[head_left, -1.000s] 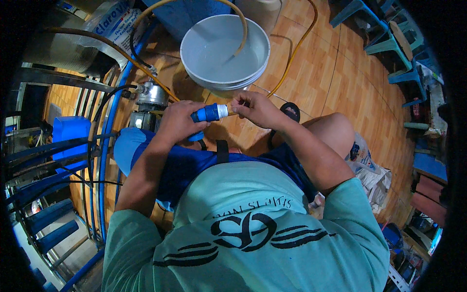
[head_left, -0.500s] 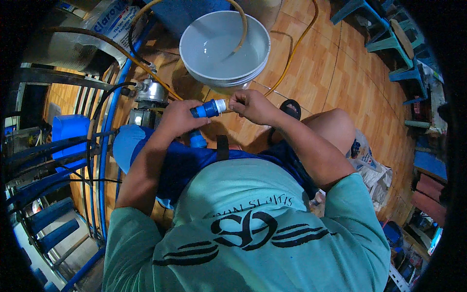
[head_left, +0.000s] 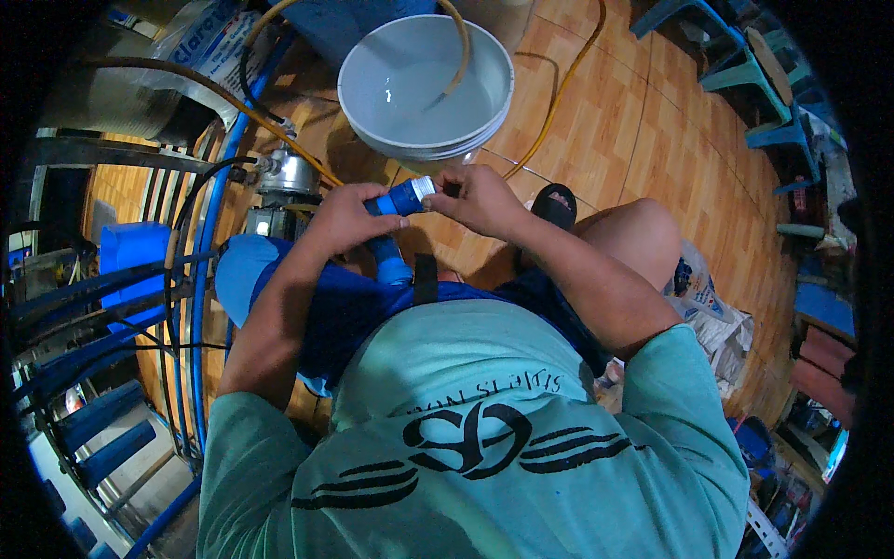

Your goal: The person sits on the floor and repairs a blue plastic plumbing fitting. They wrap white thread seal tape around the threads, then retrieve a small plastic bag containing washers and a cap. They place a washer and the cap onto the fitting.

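"Where is the blue pipe fitting (head_left: 400, 198) sitting?"

"It's slanting between the two hands above the person's lap, its white end (head_left: 423, 186) pointing rightward."

"What's the left hand (head_left: 346, 222) doing?"

"It's clamping around the fitting's blue body, the thumb lying along the near side."

"And the right hand (head_left: 477, 201)?"

"Its fingers are bunching right by the white end; whether they're gripping anything, I can't tell."

"What's standing beyond?"

"A white bucket (head_left: 438, 142) is holding clear liquid, a yellowish hose (head_left: 463, 45) is dipping into it, and a metal pump (head_left: 291, 175) is standing to the left."
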A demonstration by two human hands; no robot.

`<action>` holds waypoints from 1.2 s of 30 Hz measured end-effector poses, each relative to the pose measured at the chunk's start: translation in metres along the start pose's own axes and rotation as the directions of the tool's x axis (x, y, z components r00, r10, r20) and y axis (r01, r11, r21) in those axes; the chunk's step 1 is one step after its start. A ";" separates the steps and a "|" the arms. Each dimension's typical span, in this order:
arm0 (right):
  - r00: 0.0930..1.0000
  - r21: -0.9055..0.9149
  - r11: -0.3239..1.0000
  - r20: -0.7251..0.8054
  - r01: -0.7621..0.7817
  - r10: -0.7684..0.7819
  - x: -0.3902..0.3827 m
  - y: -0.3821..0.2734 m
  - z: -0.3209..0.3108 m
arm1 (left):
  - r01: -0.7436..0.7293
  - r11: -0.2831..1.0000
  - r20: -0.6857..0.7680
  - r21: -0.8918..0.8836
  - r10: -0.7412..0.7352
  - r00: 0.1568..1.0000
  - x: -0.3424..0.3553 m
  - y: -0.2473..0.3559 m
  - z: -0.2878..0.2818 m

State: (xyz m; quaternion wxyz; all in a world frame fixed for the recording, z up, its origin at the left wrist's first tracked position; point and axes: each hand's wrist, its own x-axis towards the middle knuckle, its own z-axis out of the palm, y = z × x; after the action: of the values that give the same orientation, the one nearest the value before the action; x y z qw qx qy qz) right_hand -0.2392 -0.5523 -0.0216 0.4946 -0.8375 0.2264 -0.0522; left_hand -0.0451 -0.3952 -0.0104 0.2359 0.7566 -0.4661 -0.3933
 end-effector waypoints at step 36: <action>0.878 -0.087 0.917 -0.267 0.388 -0.397 -0.004 -0.019 -0.026 | 0.083 0.752 0.256 -0.654 0.117 0.959 -0.002 0.002 -0.010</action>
State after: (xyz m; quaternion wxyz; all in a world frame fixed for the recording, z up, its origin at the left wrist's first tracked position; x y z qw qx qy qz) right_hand -0.2452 -0.5639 0.0085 0.4238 -0.8576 0.1201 -0.2653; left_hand -0.0384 -0.3941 -0.0023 0.4221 0.5566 -0.3329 -0.6334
